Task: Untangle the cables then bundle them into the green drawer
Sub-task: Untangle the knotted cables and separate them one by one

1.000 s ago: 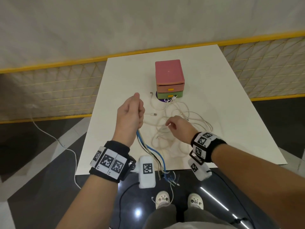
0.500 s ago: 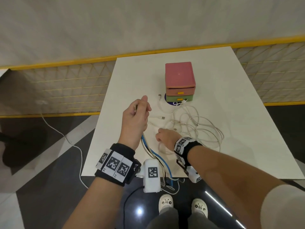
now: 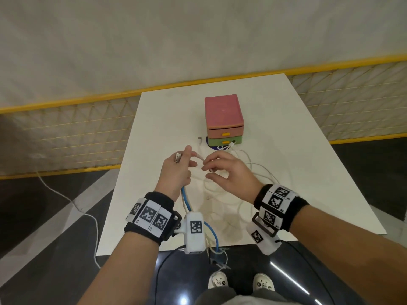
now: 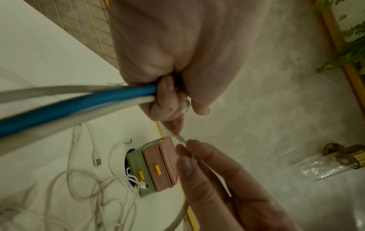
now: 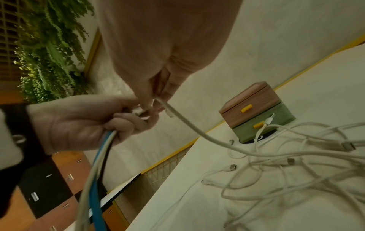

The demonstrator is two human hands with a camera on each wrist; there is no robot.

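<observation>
My left hand (image 3: 191, 160) is raised over the white table (image 3: 308, 150) and grips a bundle of cables: a blue cable (image 3: 184, 197), white ones and a dark one, with metal plugs (image 3: 178, 157) poking out of the top of the fist. The bundle hangs off the table's near edge. My right hand (image 3: 206, 170) pinches the end of a white cable (image 5: 187, 123) just beside the left fingertips (image 5: 152, 121). A tangle of white cables (image 3: 251, 186) lies on the table under the right hand. The green drawer (image 3: 224, 140) is closed at the bottom of a pink drawer unit (image 3: 222, 111), with a white plug against its front.
The drawer unit stands on a dark blue round mark (image 3: 211, 145) in the middle of the table. A small metal piece (image 3: 200, 138) lies left of it. A white cord (image 3: 72, 203) trails on the floor at the left. My feet (image 3: 218, 280) are below the near edge.
My right hand has come up off the tangle with a white cable end and moved left to meet the left hand. The left hand keeps its hold on the bundle.
</observation>
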